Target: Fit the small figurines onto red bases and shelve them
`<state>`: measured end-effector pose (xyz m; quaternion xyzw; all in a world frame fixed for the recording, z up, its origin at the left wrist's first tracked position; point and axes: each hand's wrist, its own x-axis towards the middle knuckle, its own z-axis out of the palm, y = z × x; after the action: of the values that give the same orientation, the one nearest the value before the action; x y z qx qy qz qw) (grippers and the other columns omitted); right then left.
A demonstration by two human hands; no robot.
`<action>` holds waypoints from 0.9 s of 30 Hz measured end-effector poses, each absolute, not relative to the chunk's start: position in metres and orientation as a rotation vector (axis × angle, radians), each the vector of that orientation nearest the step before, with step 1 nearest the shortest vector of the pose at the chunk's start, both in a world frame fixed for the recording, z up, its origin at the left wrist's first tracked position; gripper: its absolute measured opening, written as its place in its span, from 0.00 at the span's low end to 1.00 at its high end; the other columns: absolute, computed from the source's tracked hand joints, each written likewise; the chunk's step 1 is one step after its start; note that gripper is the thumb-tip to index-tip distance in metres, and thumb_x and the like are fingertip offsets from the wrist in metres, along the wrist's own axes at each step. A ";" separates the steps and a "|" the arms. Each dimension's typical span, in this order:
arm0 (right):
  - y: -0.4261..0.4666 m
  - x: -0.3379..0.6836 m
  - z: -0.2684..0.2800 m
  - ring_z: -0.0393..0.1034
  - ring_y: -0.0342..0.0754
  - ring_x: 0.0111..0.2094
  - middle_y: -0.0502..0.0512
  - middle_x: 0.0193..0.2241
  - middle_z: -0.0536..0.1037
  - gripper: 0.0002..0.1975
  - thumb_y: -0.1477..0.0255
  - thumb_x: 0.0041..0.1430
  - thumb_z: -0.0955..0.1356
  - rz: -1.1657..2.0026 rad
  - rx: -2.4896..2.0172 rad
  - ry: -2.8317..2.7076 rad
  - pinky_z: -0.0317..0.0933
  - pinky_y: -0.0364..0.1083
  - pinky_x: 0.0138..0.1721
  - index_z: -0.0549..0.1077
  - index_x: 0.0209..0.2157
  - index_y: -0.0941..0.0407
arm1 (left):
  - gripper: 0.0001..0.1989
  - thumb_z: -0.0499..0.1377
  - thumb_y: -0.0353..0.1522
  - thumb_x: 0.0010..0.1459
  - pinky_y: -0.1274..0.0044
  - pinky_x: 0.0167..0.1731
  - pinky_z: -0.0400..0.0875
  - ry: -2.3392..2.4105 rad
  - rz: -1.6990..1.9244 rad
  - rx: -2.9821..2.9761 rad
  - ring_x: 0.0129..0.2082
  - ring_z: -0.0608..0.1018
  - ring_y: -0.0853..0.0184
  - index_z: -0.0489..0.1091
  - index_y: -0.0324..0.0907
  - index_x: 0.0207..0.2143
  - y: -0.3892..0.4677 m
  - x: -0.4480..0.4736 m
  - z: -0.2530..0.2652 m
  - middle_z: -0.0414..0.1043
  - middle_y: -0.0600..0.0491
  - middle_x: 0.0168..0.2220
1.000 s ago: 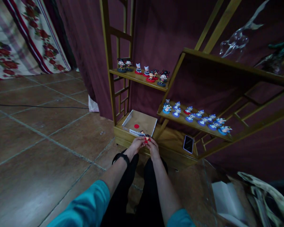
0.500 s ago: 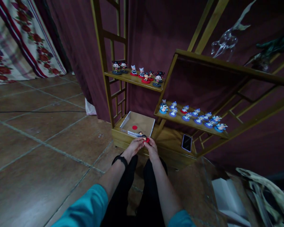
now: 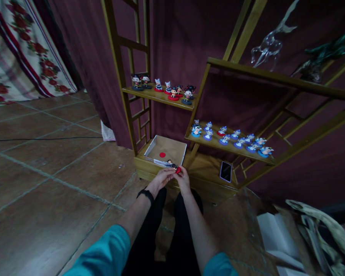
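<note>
Both my hands meet around a small black-haired figurine with a red base (image 3: 178, 170), just in front of a shallow cardboard box (image 3: 174, 147). The fingers of my left hand (image 3: 163, 178) close on its dark upper part. My right hand (image 3: 183, 179) pinches the red base from the other side. Inside the box lie a flat red disc (image 3: 162, 155) and, near the front wall, another small dark-haired figurine (image 3: 170, 162), partly hidden by the wall.
Dark- and red-based figurines (image 3: 173, 94) stand on the upper left shelf. Several blue and purple figurines (image 3: 224, 139) fill the middle shelf. A phone (image 3: 226, 171) lies on the bottom board. Up right stands a clear glass animal (image 3: 268, 48). White boxes (image 3: 278, 234) sit on the floor.
The figurine has been turned in my fingers, so its head now tips left and its red base faces right. The whole view has shifted slightly.
</note>
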<state>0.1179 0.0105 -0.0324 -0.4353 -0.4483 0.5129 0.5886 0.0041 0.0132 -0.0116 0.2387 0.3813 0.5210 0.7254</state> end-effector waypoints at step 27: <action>0.012 0.117 -0.033 0.70 0.48 0.38 0.50 0.37 0.77 0.28 0.76 0.33 0.70 1.464 -0.914 -0.921 0.62 0.47 0.44 0.70 0.43 0.55 | 0.12 0.66 0.27 0.31 0.81 0.25 0.64 0.991 1.249 0.684 0.22 0.72 0.73 0.72 0.35 0.24 0.015 0.008 -0.021 0.73 0.52 0.22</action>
<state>0.1165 0.0115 -0.0325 -0.3877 -0.3905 0.6207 0.5585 0.0081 0.0154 -0.0205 0.3009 0.4357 0.5489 0.6468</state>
